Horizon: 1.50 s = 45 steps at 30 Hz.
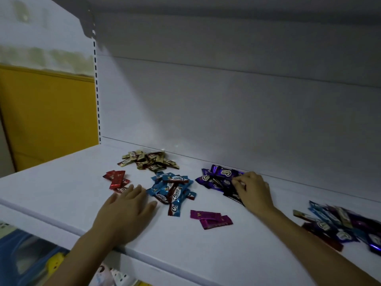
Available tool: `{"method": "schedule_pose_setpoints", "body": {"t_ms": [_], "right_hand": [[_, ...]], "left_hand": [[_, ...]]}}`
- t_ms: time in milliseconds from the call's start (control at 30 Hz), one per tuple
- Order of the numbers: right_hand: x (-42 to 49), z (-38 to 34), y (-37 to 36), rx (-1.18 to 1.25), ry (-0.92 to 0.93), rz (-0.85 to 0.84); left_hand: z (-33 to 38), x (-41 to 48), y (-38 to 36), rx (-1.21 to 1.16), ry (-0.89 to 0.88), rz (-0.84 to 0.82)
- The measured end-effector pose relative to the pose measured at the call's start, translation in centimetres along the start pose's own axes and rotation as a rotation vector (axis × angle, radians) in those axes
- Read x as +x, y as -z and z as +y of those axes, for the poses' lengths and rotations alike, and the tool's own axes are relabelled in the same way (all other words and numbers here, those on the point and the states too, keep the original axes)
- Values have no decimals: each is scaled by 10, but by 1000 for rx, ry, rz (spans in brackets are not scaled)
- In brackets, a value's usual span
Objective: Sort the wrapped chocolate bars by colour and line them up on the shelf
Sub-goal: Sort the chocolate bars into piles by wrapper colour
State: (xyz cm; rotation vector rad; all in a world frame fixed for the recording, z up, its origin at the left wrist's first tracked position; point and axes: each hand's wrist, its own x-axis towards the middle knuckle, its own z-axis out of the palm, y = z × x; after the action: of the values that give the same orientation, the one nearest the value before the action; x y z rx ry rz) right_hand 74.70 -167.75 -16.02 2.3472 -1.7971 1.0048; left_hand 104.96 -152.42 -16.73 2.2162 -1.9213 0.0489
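your hands on the white shelf (51, 195), bars grouped in colour piles.
left hand (125, 211) lies flat, fingers straight and slightly spread. magenta bars (210, 218) sit near the front, mixed pile (340, 226) at far right. your fingertips reach between blue pile (173, 187) and red pile (116, 179). right hand (253, 190) curls its fingers on the purple pile (218, 177), pinching wrappers. gold pile (147, 161) lies farthest back.

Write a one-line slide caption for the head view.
Shelf with gold, red, blue and magenta piles sorted; left hand flat, right hand pinching at purple pile; mixed pile at right.
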Motion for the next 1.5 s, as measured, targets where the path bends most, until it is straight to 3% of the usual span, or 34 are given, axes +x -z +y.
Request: {"method": "schedule_pose_setpoints", "body": {"t_ms": [200, 467, 700, 867, 1000, 1100, 1300, 1500], "right_hand": [[-7, -4, -1, -81, 111, 51], [-6, -1, -2, -80, 147, 106], [-8, -8, 8, -57, 157, 69], [-33, 32, 52, 22, 134, 115], [-53, 111, 116, -79, -28, 167], [-67, 167, 148, -187, -226, 111], [-76, 203, 155, -182, -472, 74], [-71, 211, 152, -24, -527, -33]], "left_hand": [[5, 1, 2, 69, 170, -30], [13, 13, 14, -218, 39, 144], [116, 51, 24, -80, -328, 151], [216, 51, 9, -193, -583, 125], [299, 39, -25, -135, -635, -153], [343, 35, -44, -112, -647, -337], [391, 59, -51, -187, -643, -336], [419, 83, -63, -288, -807, -261]]}}
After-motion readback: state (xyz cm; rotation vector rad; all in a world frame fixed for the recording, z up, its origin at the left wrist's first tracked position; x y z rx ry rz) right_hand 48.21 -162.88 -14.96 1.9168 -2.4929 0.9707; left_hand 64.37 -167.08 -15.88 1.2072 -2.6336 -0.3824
